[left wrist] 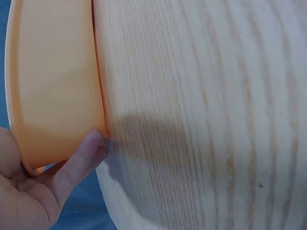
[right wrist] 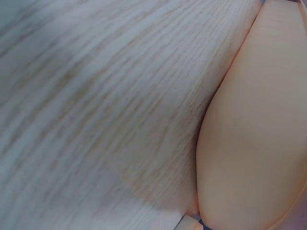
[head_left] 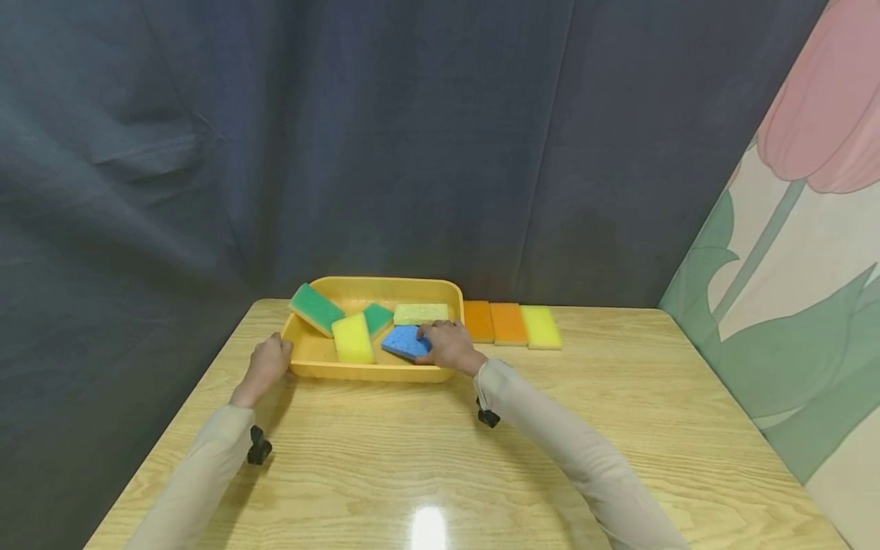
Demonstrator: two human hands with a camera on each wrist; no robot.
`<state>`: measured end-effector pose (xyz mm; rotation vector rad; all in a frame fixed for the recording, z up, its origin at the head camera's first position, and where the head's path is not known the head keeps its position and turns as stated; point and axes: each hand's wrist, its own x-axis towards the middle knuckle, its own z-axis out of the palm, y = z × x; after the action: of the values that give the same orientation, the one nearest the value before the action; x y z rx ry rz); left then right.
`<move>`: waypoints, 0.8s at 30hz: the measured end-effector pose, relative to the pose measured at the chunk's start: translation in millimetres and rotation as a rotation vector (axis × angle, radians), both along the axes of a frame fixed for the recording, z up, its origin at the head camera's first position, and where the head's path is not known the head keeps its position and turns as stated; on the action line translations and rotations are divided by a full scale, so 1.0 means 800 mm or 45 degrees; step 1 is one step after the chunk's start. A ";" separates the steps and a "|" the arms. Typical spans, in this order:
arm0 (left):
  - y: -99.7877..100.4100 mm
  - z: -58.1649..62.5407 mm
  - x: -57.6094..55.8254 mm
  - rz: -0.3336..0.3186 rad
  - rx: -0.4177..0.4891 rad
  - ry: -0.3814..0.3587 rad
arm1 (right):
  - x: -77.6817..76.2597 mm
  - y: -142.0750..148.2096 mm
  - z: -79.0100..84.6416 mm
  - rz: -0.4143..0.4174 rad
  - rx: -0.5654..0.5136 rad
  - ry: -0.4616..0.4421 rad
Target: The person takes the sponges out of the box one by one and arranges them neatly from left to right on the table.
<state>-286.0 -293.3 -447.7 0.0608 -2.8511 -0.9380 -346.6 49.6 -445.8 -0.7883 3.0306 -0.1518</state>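
Note:
A yellow tray (head_left: 371, 372) holds several sponges near the back of the table. At its left end my left hand (head_left: 268, 360) grips the rim; in the left wrist view the fingers (left wrist: 79, 160) lie against the outer wall. Reaching over the tray's front right corner, my right hand (head_left: 448, 345) has its fingers and thumb about a blue sponge (head_left: 402, 341) inside. Around that sponge lie a pale yellow sponge (head_left: 421, 312), a green one (head_left: 377, 316), a bright yellow one (head_left: 354, 341) and a green-topped one (head_left: 317, 308) leaning on the left rim. The right wrist view hides the grasp.
Right of the tray, two orange sponges (head_left: 509, 324) and a yellow sponge (head_left: 541, 328) lie side by side on the wooden table (head_left: 619, 412). A dark curtain (head_left: 412, 153) hangs behind the table, and a flower-patterned surface (head_left: 811, 305) borders its right side.

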 end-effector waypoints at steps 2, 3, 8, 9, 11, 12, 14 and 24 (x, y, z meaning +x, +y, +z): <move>0.000 -0.001 0.000 -0.004 -0.003 0.007 | 0.000 0.000 -0.001 0.005 -0.004 0.005; 0.000 -0.001 0.000 -0.007 -0.001 0.011 | 0.000 0.000 -0.001 0.008 -0.001 0.007; -0.001 -0.001 -0.002 -0.012 -0.015 0.029 | 0.000 -0.001 -0.002 0.026 0.024 0.020; -0.001 -0.002 -0.002 -0.011 -0.021 0.033 | 0.000 -0.001 -0.002 0.029 0.026 0.020; -0.001 -0.002 -0.002 -0.001 -0.036 0.033 | 0.000 0.000 -0.001 0.037 0.013 0.020; -0.001 -0.002 -0.002 -0.001 -0.040 0.033 | 0.000 0.000 -0.001 0.042 0.002 0.021; 0.000 -0.002 -0.001 -0.005 -0.040 0.036 | 0.000 0.001 -0.001 0.061 -0.035 0.032; -0.001 0.000 -0.001 -0.017 -0.020 0.032 | 0.000 0.005 0.004 0.188 -0.250 0.136</move>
<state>-286.9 -294.0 -447.9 0.0275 -2.8391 -0.9118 -346.7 53.3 -443.0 -1.0628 3.0746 -0.4241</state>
